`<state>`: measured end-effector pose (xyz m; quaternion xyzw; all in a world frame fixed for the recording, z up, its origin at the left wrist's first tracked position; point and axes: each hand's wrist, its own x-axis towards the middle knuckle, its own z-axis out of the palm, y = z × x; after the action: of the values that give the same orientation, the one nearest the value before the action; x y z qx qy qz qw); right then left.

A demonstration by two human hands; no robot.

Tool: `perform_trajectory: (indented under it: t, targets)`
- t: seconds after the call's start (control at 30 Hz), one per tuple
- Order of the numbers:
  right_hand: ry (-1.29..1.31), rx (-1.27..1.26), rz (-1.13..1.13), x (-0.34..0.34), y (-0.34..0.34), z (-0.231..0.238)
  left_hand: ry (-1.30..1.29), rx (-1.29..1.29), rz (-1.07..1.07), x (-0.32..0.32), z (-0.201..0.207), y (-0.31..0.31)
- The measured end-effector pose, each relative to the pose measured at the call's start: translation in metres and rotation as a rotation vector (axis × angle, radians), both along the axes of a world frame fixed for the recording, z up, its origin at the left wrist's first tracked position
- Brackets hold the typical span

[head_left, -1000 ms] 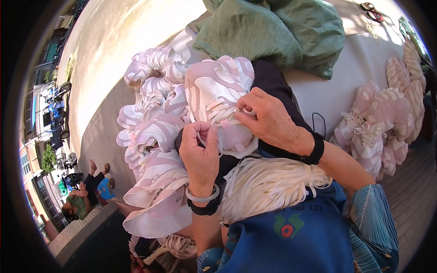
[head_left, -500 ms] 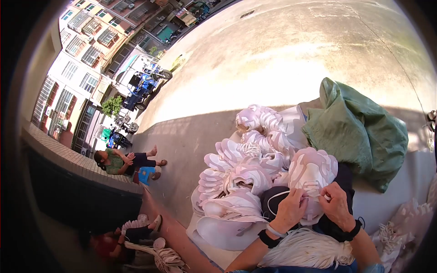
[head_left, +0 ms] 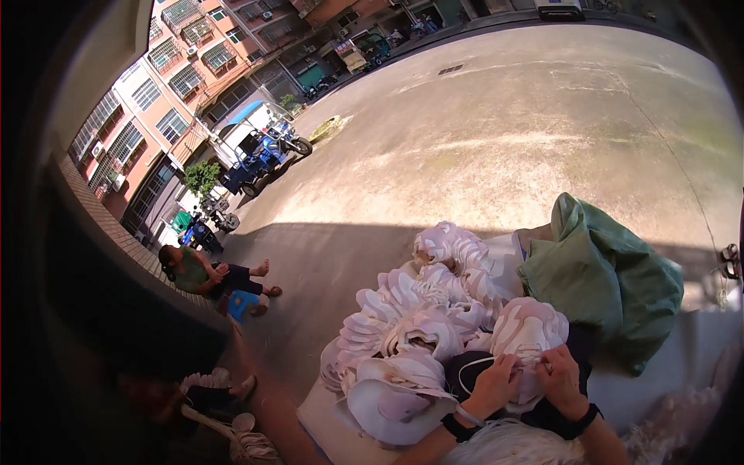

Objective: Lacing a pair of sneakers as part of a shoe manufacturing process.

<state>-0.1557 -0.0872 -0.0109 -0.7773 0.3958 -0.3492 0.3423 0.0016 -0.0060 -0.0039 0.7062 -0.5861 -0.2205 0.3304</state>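
Note:
A pinkish-white shoe upper lies on my dark-clothed lap, its toe end pointing away from me. My left hand is closed in a pinch at the left side of its lacing. At the right side my right hand pinches too, close to the left one. Both seem to grip the white shoelace there, though the fingertips cover most of it. Below my wrists lies a bundle of long white laces. Just left of my lap, stacked shoe uppers form a heap.
A green sack sits beyond my right hand. More pale uppers and laces lie at lower right. Another person sits at the left beside a blue stool. A three-wheeled vehicle stands farther off on the concrete yard.
The view has tilted up, so the scene sits lower and more of the yard shows. Both hands remain pinched at the upper's lacing, a little closer together.

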Motion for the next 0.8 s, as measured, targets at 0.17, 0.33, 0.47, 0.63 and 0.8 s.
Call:
perform_trajectory:
  t: [0.17, 0.33, 0.47, 0.63, 0.8]
  targets:
    - [-0.130, -0.057, 0.051, 0.001, 0.004, -0.005, -0.016, 0.016, -0.011, 0.002, -0.002, 0.002]
    - [-0.172, 0.080, 0.104, -0.005, -0.002, -0.011, -0.019, 0.008, -0.011, 0.000, -0.003, -0.001]
    - [-0.117, 0.284, 0.202, -0.013, -0.010, 0.005, -0.029, 0.028, -0.022, 0.000, -0.002, 0.001]
    - [0.185, 0.067, 0.347, -0.029, -0.015, 0.020, -0.100, 0.028, -0.046, -0.002, -0.004, 0.003]
    - [0.129, -0.104, 0.123, -0.014, -0.009, 0.014, -0.072, -0.043, -0.016, -0.005, -0.002, -0.002]
